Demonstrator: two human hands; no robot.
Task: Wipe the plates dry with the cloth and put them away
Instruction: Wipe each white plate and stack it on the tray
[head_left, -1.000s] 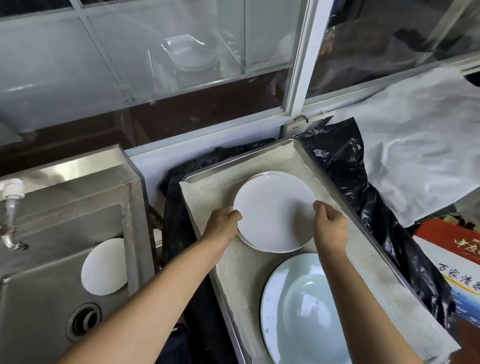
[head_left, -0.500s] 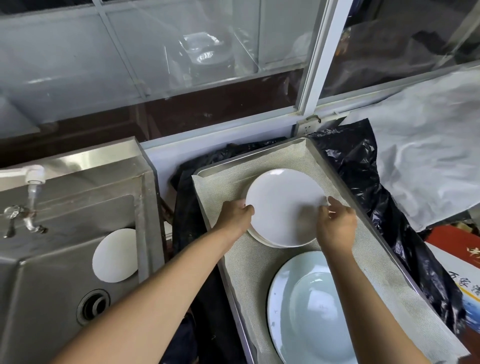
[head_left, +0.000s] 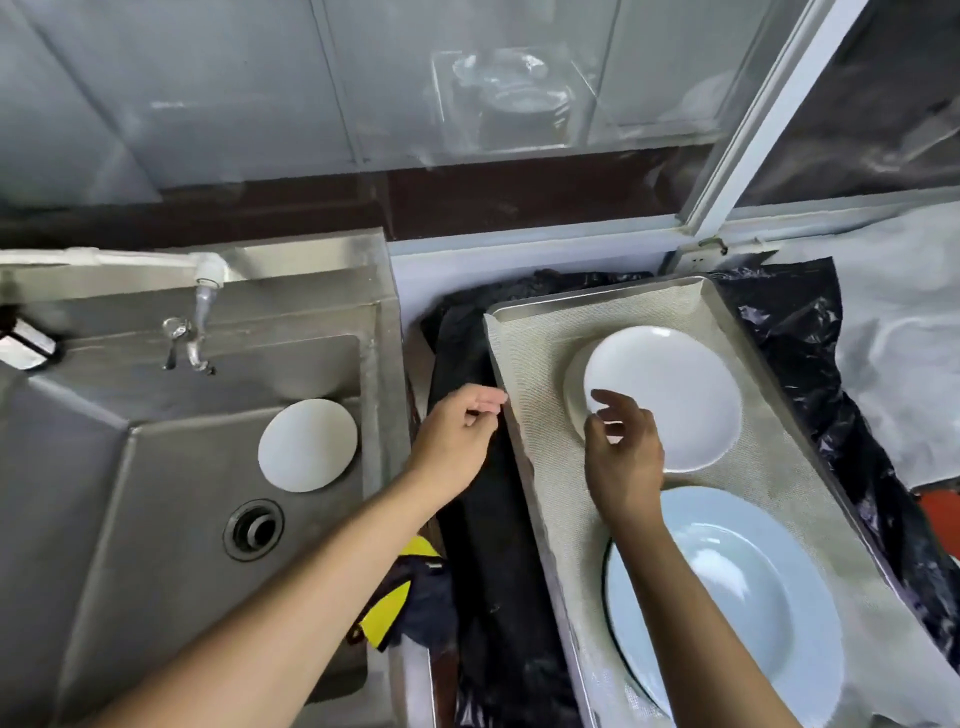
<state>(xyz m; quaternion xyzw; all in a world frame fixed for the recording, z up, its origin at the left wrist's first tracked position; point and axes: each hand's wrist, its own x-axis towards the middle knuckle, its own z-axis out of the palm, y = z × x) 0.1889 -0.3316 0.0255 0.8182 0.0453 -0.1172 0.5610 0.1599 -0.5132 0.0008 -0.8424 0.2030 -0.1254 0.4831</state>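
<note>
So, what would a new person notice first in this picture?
Probably the white plates stacked on the cloth-lined tray, with the right hand just above their near edge and the left hand beside the tray. Then the big pale blue plate nearer, and one white plate in the steel sink.

Both bare forearms come in from the bottom edge, angled up and toward the middle. The left hand (head_left: 457, 436) is out in front with the back of it facing up, fingers (head_left: 488, 400) loosely curled and pointing right, nothing in it (thumb looks tucked underneath, hard to say). The right hand (head_left: 623, 452) sits a bit nearer and to the right, wrist bent slightly, fingers relaxed and half curled, also holding nothing. The two hands are apart, not touching each other.
</note>
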